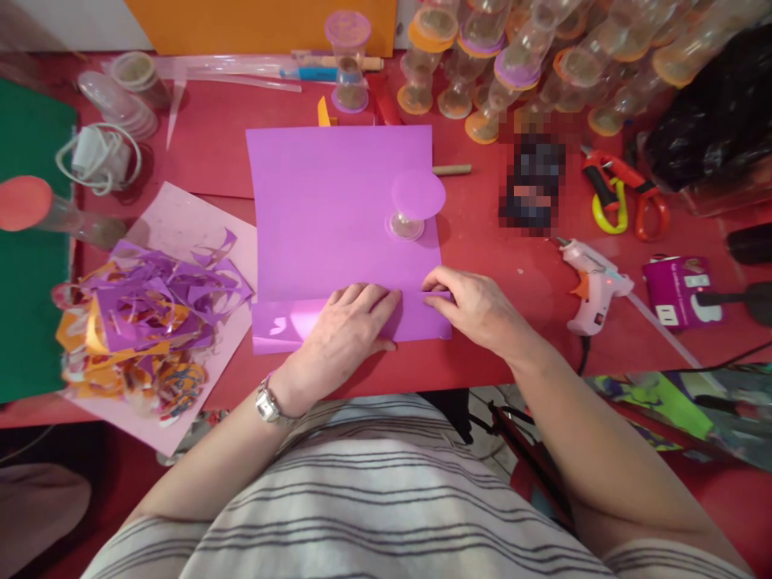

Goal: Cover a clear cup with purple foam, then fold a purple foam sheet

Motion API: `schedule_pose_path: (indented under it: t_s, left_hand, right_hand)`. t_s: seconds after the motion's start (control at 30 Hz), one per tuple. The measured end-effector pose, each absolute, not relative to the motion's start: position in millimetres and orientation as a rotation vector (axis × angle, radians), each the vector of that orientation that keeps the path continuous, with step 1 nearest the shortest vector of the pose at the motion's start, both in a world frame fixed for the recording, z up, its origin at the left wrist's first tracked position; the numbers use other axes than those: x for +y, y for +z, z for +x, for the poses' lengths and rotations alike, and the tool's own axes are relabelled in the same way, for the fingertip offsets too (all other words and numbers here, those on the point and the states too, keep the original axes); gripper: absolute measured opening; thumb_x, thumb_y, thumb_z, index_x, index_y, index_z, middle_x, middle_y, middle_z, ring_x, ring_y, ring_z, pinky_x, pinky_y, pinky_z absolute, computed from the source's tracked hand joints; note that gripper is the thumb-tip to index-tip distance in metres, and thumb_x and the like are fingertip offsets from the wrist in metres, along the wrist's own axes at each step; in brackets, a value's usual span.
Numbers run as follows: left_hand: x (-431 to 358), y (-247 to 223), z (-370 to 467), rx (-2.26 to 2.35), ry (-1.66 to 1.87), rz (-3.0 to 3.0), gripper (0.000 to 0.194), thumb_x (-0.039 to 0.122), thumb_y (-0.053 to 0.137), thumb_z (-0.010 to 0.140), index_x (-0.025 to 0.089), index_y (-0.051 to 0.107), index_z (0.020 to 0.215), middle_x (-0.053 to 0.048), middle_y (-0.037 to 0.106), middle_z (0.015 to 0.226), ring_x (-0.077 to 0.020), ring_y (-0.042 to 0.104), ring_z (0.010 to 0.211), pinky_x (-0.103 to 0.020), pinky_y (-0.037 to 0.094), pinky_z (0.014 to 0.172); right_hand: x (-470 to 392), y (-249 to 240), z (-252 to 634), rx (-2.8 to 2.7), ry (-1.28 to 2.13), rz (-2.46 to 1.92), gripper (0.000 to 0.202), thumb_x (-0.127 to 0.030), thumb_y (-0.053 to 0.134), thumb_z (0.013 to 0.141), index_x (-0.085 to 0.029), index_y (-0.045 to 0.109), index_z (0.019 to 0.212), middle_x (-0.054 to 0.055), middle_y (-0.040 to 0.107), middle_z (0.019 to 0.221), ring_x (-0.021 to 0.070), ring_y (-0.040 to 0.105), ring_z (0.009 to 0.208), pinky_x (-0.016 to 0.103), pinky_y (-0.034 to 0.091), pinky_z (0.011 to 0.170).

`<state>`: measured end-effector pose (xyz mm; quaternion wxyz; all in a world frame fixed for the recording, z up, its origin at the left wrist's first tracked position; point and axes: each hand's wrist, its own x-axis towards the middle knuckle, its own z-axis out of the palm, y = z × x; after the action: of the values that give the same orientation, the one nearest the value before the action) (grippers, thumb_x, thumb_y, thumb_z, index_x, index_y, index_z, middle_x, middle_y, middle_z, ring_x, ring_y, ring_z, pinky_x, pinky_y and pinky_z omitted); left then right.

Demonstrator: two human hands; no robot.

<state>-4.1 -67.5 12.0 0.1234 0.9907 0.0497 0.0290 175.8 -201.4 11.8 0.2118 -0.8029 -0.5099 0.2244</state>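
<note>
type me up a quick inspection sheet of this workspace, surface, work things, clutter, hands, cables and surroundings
Surface: red tabletop, strewn with craft materials.
Work things: purple sheet creased near its front; a clear container with a purple disc on top stands at its right side.
Clutter: purple and orange scraps heaped on a pink sheet; white glue gun at right.
Hands: left hand lies flat on the purple sheet; right hand pinches it at the crease.
Cables: black cord from the glue gun; white adapter with looped cable.
Surroundings: black plastic bag, orange panel.
</note>
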Motion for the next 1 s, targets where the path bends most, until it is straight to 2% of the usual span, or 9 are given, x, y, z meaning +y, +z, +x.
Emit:
schedule_pose_path:
  t_s: [0.13, 0.4, 0.6, 0.77, 0.87, 0.93, 1.0]
  left_hand:
    - [-69.1, 11.6, -4.7, 0.166, 0.064, 2.874, 0.064, 0.036, 0.083, 0.076, 0.014, 0.051, 0.127, -0.012, 0.062, 0.117, -0.0268, 0.059, 0.104, -0.039, 0.05, 0.087]
    - [-67.8, 9.2, -6.2, 0.192, 0.073, 2.843, 0.065, 0.035, 0.082, 0.077, 0.017, 0.05, 0.131, -0.015, 0.057, 0.126, -0.0282, 0.057, 0.109, -0.041, 0.051, 0.088]
    - [-67.2, 8.1, -6.7, 0.183, 0.075, 2.84, 0.066, 0.036, 0.082, 0.078, 0.017, 0.049, 0.133, -0.015, 0.058, 0.126, -0.0295, 0.055, 0.113, -0.041, 0.052, 0.089]
    - [-68.1, 8.0, -6.8, 0.18, 0.071, 2.857, 0.067, 0.037, 0.083, 0.077, 0.015, 0.051, 0.132, -0.016, 0.058, 0.124, -0.0292, 0.055, 0.111, -0.041, 0.052, 0.088]
    - [-68.3, 6.9, -7.6, 0.186, 0.082, 2.877, 0.068, 0.039, 0.083, 0.075, 0.014, 0.052, 0.131, -0.015, 0.058, 0.123, -0.0288, 0.056, 0.109, -0.04, 0.052, 0.088]
    - [-68.0, 5.6, -8.3, 0.196, 0.09, 2.882, 0.068, 0.041, 0.083, 0.075, 0.015, 0.052, 0.13, -0.015, 0.059, 0.123, -0.0284, 0.056, 0.108, -0.04, 0.051, 0.088]
    - [-67.4, 4.4, -9.0, 0.198, 0.09, 2.876, 0.068, 0.042, 0.083, 0.075, 0.016, 0.053, 0.13, -0.014, 0.059, 0.122, -0.0282, 0.056, 0.109, -0.039, 0.051, 0.088]
  right_hand:
    - [-201.9, 10.4, 173.7, -1.393, 0.618, -2.242, 0.006, -0.02, 0.063, 0.085, -0.025, 0.06, 0.088, 0.002, 0.073, 0.088, 0.022, 0.07, 0.084, 0.035, 0.05, 0.075]
    - [-203.4, 6.4, 172.0, -1.398, 0.549, -2.222, 0.006, -0.021, 0.062, 0.085, -0.025, 0.06, 0.088, 0.002, 0.072, 0.087, 0.0215, 0.068, 0.082, 0.036, 0.05, 0.075]
    - [-206.3, 4.9, 168.6, -1.481, 0.404, -2.244, 0.006, -0.019, 0.061, 0.085, -0.025, 0.062, 0.088, 0.005, 0.068, 0.089, 0.0232, 0.065, 0.086, 0.039, 0.051, 0.08]
    - [-208.4, 8.9, 177.2, -1.463, 0.425, -2.194, 0.004, -0.025, 0.062, 0.085, -0.024, 0.064, 0.088, 0.005, 0.067, 0.088, 0.0218, 0.065, 0.083, 0.038, 0.053, 0.079]
    - [-201.2, 12.9, 194.4, -1.289, 0.349, -2.161, 0.016, -0.031, 0.064, 0.084, -0.023, 0.063, 0.098, 0.005, 0.067, 0.089, 0.0198, 0.065, 0.078, 0.037, 0.055, 0.075]
    - [-189.8, 14.0, 207.6, -1.193, 0.259, -2.126, 0.034, -0.036, 0.066, 0.083, -0.022, 0.06, 0.113, 0.007, 0.068, 0.097, 0.0204, 0.065, 0.081, 0.038, 0.056, 0.075]
    - [-173.8, 13.1, 218.1, -1.171, 0.19, -2.081, 0.058, -0.04, 0.07, 0.08, -0.022, 0.049, 0.131, 0.011, 0.065, 0.113, 0.0224, 0.065, 0.091, 0.04, 0.056, 0.078]
